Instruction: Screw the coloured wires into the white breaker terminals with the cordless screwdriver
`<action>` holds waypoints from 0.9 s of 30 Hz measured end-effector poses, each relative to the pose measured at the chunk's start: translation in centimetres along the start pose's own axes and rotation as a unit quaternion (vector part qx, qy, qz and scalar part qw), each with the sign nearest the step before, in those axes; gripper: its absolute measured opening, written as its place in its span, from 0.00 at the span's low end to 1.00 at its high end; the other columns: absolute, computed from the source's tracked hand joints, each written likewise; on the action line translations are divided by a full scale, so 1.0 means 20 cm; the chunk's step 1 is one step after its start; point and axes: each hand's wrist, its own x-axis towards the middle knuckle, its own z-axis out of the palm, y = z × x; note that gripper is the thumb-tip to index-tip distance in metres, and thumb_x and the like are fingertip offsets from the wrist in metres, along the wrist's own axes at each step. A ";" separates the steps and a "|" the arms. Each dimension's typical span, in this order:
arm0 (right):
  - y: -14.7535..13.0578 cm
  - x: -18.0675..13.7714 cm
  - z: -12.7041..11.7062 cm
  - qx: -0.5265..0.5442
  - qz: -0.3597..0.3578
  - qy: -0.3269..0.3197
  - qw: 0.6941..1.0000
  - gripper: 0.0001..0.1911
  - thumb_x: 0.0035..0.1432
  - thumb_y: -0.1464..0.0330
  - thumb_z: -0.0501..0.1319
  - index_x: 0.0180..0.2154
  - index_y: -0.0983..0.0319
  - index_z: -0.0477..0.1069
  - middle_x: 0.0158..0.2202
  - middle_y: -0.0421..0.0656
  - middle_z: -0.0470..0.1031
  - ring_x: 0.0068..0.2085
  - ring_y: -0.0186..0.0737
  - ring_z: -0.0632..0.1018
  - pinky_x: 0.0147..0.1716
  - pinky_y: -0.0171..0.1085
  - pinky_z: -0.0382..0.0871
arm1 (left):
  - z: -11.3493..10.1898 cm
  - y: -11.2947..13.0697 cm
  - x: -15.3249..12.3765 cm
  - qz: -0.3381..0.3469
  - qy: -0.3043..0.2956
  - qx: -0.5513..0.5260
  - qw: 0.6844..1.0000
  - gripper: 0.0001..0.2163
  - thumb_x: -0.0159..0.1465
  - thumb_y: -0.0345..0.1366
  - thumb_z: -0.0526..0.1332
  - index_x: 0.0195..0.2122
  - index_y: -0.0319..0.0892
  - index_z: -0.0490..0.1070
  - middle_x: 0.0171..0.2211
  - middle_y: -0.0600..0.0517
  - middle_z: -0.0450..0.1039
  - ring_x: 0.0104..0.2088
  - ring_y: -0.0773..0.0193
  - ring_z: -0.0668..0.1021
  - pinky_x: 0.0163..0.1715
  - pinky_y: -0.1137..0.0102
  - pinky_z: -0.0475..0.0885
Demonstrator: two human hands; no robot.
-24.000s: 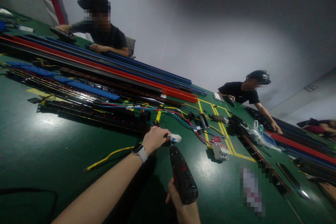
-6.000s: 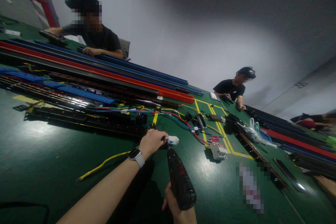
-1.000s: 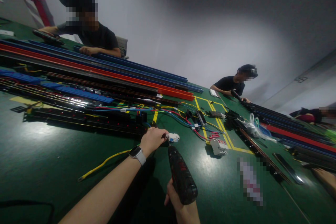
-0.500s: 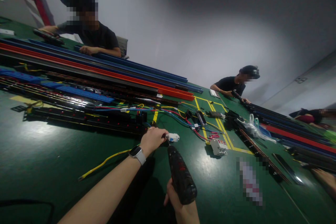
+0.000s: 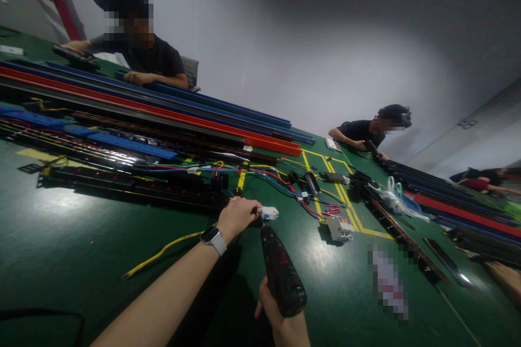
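My left hand (image 5: 238,218), with a watch on the wrist, is closed with its fingertips at the left end of a small white electrical module (image 5: 268,213) that has a blue patch. In my right hand (image 5: 274,303) is a black and red cordless drill (image 5: 282,271), its handle mostly hidden by the body. The drill's bit points up and away from me and meets the module beside my left fingertips. A thick yellow wire (image 5: 163,252) runs under my left wrist. To the right, a grey-white terminal block (image 5: 340,229) stands on the green table (image 5: 325,293) with red wires behind it.
Long black rails (image 5: 134,187) and orange and blue channels (image 5: 272,142) lie across the table. Coloured wires (image 5: 260,173) spread beyond my hands. A dark narrow bar (image 5: 445,260) lies to the right. One person (image 5: 142,54) works across the table, another (image 5: 366,133) farther right.
My hands, the drill and the white module hold almost the same place. The person at the far right has shifted slightly to the right.
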 end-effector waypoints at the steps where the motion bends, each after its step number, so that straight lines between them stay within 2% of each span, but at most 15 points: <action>1: 0.00 0.00 0.00 0.000 0.001 -0.001 1.000 0.32 0.50 0.37 0.63 0.31 0.60 0.77 0.21 0.42 0.73 0.27 0.45 0.75 0.32 0.40 0.71 | 0.00 0.00 0.00 0.000 -0.001 0.001 1.000 0.13 0.65 0.43 0.62 0.49 0.60 0.79 0.41 0.51 0.81 0.47 0.56 0.78 0.51 0.65 0.68; 17: 0.01 0.00 0.00 0.014 -0.003 0.008 1.000 0.30 0.51 0.38 0.65 0.32 0.60 0.78 0.21 0.43 0.74 0.26 0.45 0.75 0.32 0.41 0.73 | 0.00 0.00 -0.01 0.002 0.012 0.002 1.000 0.12 0.65 0.44 0.62 0.48 0.61 0.79 0.41 0.52 0.81 0.46 0.56 0.79 0.50 0.65 0.68; 27: 0.03 0.01 0.01 0.011 -0.007 0.005 1.000 0.29 0.52 0.40 0.64 0.33 0.60 0.77 0.20 0.42 0.74 0.26 0.45 0.75 0.32 0.41 0.72 | -0.01 0.00 0.00 0.006 -0.001 -0.004 1.000 0.12 0.65 0.43 0.62 0.49 0.59 0.79 0.42 0.52 0.81 0.47 0.57 0.78 0.52 0.66 0.67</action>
